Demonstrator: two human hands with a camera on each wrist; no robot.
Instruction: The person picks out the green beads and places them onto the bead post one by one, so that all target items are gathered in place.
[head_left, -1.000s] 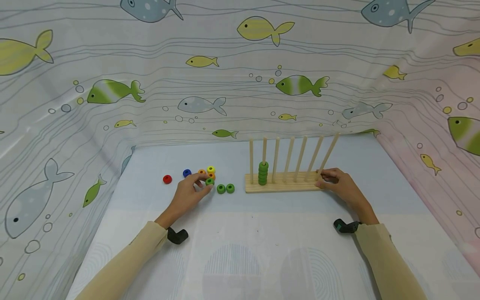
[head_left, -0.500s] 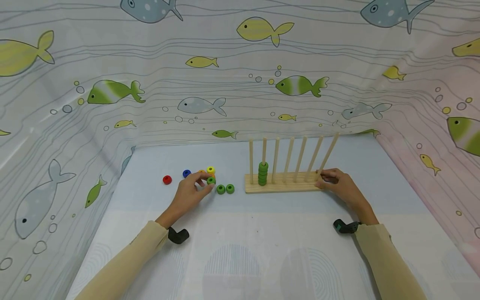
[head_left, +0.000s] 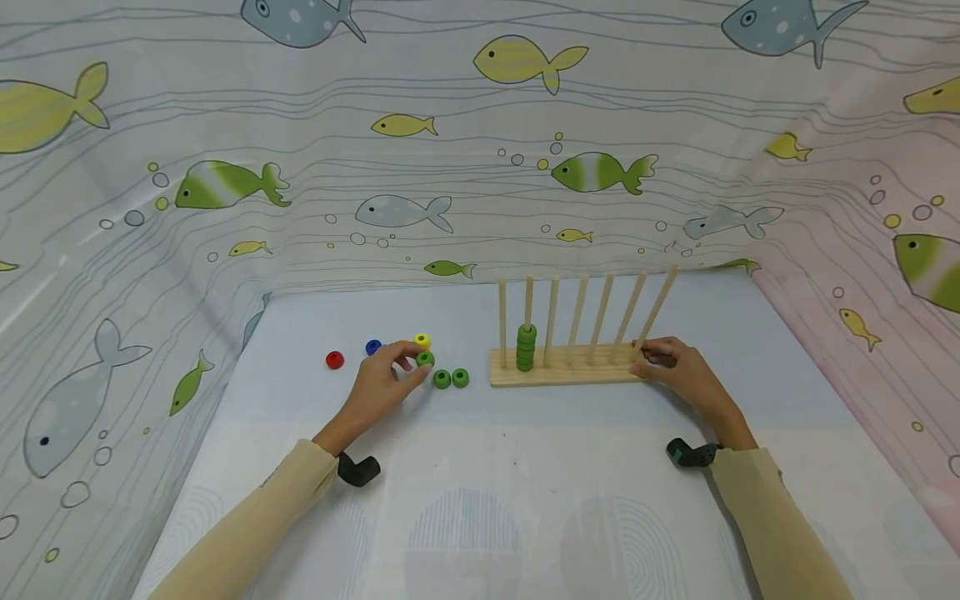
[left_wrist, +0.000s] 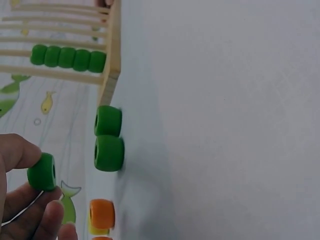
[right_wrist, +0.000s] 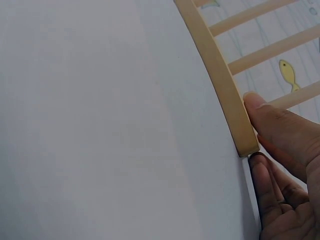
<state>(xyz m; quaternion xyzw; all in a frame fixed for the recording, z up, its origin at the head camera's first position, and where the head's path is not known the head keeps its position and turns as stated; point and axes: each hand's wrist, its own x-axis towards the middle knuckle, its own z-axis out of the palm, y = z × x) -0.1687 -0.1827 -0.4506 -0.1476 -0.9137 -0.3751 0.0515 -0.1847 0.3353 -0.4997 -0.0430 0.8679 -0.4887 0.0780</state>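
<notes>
My left hand [head_left: 381,385] pinches a green bead [left_wrist: 42,172] between thumb and fingers, held above the table. Two more green beads [left_wrist: 109,153] stand side by side just right of it in the head view. My right hand [head_left: 677,367] grips the right end of a wooden peg rack [head_left: 570,377], thumb on top of the base in the right wrist view. The rack carries several upright pegs. Stacked on its second peg from the left are several green beads [head_left: 527,347]; the other pegs are bare.
Left of the rack lie a red bead [head_left: 334,360], a blue bead [head_left: 373,347] and a yellow bead [head_left: 422,340]. Orange beads [left_wrist: 102,214] are partly covered by the left hand in the head view. Fish-patterned sheeting [head_left: 480,167] walls the white table [head_left: 480,467].
My left hand has shifted slightly right and up with the green bead, now covering the orange beads in the head view. The right hand and rack have stayed put.
</notes>
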